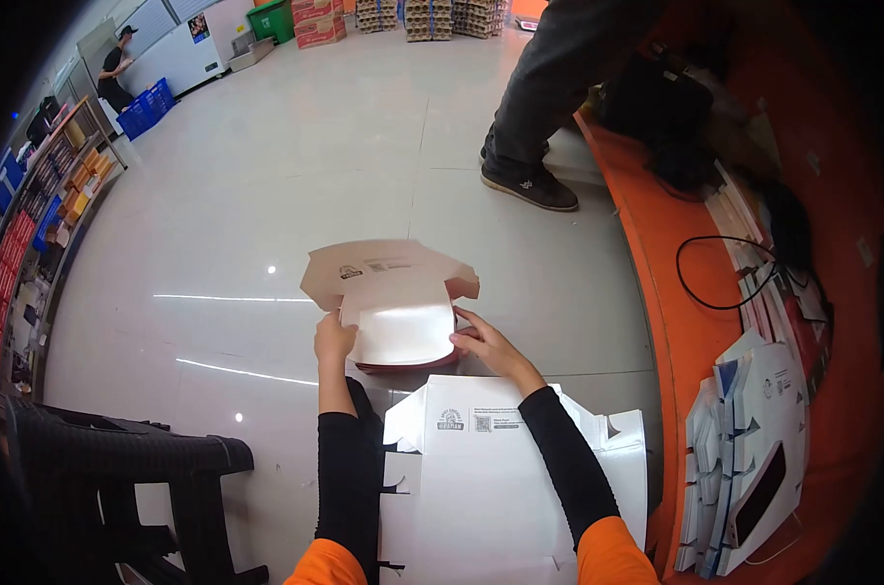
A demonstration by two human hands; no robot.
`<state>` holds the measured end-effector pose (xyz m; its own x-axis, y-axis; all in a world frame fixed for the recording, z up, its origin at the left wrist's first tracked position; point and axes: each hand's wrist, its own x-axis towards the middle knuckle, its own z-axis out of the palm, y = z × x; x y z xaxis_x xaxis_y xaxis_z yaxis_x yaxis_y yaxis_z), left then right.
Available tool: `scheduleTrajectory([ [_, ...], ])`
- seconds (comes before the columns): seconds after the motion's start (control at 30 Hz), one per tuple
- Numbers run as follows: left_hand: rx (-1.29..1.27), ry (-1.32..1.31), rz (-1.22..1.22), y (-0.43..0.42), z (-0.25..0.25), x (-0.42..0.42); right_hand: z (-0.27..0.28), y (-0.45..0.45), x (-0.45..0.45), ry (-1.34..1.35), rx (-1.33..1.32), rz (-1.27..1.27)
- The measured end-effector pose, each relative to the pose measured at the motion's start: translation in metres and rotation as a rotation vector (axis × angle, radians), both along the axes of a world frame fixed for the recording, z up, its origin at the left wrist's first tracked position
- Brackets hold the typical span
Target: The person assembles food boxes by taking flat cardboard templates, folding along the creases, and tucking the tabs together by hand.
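A partly folded cardboard box with its lid raised stands before me; printed marks show on the lid's inner face. My left hand is closed on the box's left side, most of its fingertips hidden behind the cardboard. On the right side, my right hand grips the wall between thumb and fingers. Nearer to me, under my forearms, lies a stack of flat white box blanks with a printed logo and a code square.
A black plastic stool stands at the left. To the right runs an orange ledge holding more box blanks, a cable and a dark phone. A person's leg stands ahead; another person is beside blue crates.
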<state>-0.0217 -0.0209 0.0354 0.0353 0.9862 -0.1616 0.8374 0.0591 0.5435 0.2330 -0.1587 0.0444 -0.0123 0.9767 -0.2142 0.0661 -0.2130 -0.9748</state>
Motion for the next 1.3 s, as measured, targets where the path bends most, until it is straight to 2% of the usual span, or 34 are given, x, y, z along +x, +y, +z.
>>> scheduleTrajectory([
  [0.1, 0.052, 0.018, -0.001, 0.003, -0.005, -0.003, -0.014, 0.001, 0.002, -0.017, 0.12, 0.061],
  [0.2, 0.042, 0.055, -0.01, 0.005, -0.005, -0.002, 0.005, -0.008, -0.002, -0.358, 0.115, 0.075],
  [0.5, 0.01, 0.05, -0.021, 0.007, -0.003, -0.004, 0.028, -0.017, -0.014, -0.783, 0.207, 0.051],
  [0.67, 0.032, -0.03, -0.021, 0.005, -0.002, -0.004, 0.004, -0.016, -0.015, -0.881, 0.446, -0.005],
  [0.77, 0.174, -0.114, -0.012, 0.013, -0.031, -0.007, -0.002, -0.014, -0.015, -0.901, 0.49, 0.015],
  [0.87, 0.375, 0.312, 0.097, -0.027, 0.027, 0.022, 0.0, -0.011, -0.014, -0.941, 0.463, 0.065],
  [0.97, -0.047, -0.011, -0.322, -0.024, 0.038, 0.042, 0.005, -0.013, -0.014, -0.948, 0.466, 0.074],
  [1.03, -0.319, -0.095, -0.47, -0.03, 0.038, 0.08, 0.007, -0.014, -0.016, -0.946, 0.455, 0.089],
  [1.13, -0.177, 0.152, -0.541, -0.041, 0.041, 0.13, 0.007, -0.014, -0.015, -0.981, 0.423, 0.125],
  [1.2, -0.019, 0.201, -0.44, -0.051, 0.043, 0.143, 0.004, -0.012, -0.016, -1.026, 0.433, 0.129],
  [1.23, 0.06, 0.224, -0.387, -0.055, 0.044, 0.147, 0.001, -0.012, -0.017, -1.141, 0.49, 0.101],
  [1.3, 0.077, 0.263, -0.4, -0.053, 0.041, 0.147, -0.002, -0.011, -0.018, -1.235, 0.546, 0.085],
])
